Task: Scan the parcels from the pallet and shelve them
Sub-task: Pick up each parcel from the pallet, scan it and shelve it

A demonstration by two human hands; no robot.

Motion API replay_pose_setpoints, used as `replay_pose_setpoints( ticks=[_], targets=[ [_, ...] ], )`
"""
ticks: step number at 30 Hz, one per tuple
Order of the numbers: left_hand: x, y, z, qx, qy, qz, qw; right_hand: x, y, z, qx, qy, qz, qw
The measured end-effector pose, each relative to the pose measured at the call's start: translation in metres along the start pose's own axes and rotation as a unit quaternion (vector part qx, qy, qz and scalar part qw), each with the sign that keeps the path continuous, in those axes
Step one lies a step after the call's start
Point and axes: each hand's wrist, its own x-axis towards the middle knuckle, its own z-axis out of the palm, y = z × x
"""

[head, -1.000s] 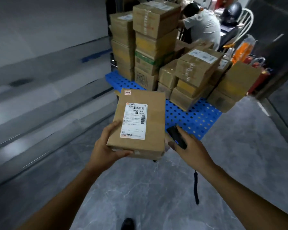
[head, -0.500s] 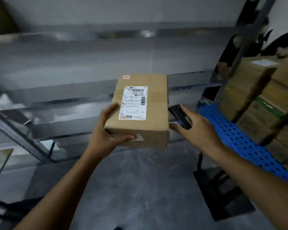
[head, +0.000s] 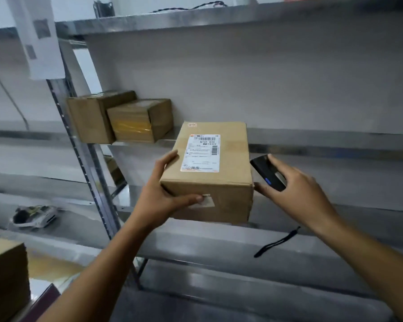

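Note:
A brown cardboard parcel (head: 228,173) with a white shipping label on top is held in front of the metal shelving (head: 312,140). My left hand (head: 163,194) grips its left near corner, thumb across the front face. To the parcel's right, my right hand (head: 296,191) holds a small black handheld scanner (head: 269,173) with a blue light, its wrist strap dangling below. The parcel hangs in front of the shelf boards, and whether it touches one cannot be told.
Two brown parcels (head: 126,117) sit at the left end of the shelf level behind. A steel upright (head: 89,163) stands left of my hands. Another box (head: 5,277) is at the bottom left. A white paper sheet (head: 37,36) hangs from the upright.
The view has turned from the blue pallet to the shelving and risen. Both hands have carried the parcel and the scanner up toward the shelves; the grips are unchanged.

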Motion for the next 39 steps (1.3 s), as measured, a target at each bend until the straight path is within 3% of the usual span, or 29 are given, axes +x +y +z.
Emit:
replay_pose_setpoints(
  ticks=[10,13,15,17,20,23,31,39],
  targets=[
    [0.151,-0.053,-0.046,-0.011,0.038,-0.017,0.999,0.182,-0.023,0.049,0.005,0.012,-0.048,0.999],
    [0.188,-0.074,-0.043,0.052,0.09,-0.023,0.994,0.227,-0.014,0.068,0.034,-0.014,-0.065,0.997],
    [0.202,-0.09,-0.033,0.131,0.196,-0.005,0.972,0.252,-0.008,0.083,0.08,-0.028,-0.072,0.994],
    [0.206,-0.109,-0.016,0.249,0.282,0.072,0.924,0.273,-0.003,0.1,0.129,-0.043,-0.073,0.988],
    [0.207,-0.142,0.016,0.387,0.241,0.153,0.877,0.299,0.0,0.125,0.144,-0.054,-0.081,0.985],
    [0.214,-0.163,0.035,0.405,0.201,0.119,0.884,0.318,0.0,0.143,0.139,-0.06,-0.072,0.986],
    [0.233,-0.181,0.028,0.4,0.19,0.098,0.891,0.329,-0.003,0.158,0.122,-0.063,-0.049,0.989],
    [0.163,-0.183,0.069,0.156,0.123,0.122,0.972,0.209,0.021,0.112,-0.05,-0.05,0.069,0.995]
  ],
)
